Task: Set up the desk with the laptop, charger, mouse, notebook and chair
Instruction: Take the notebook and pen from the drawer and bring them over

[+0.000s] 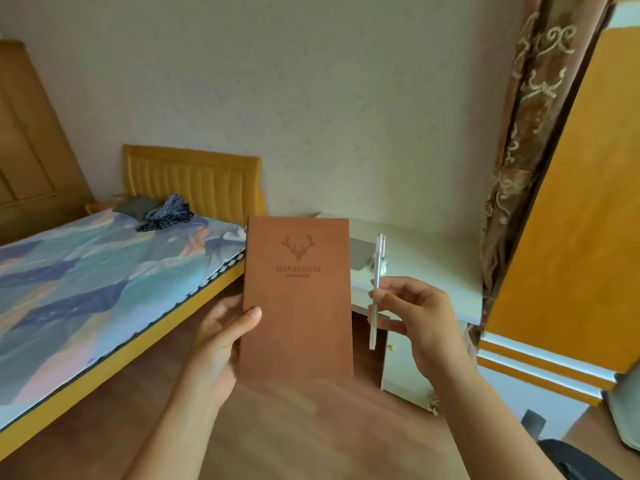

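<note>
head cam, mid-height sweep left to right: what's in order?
wardrobe → bed → left hand → notebook → pen → right hand → curtain → orange cabinet

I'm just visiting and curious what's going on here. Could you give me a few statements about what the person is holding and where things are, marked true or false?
1. The left hand holds a brown notebook upright. True.
2. The right hand is empty. False: it holds a white pen.
3. The notebook lies flat on the white desk. False: it is held in the air, in front of the desk.
4. A deer head is stamped on the notebook's cover. True.
5. The bed stands to the left of the desk. True.
</note>
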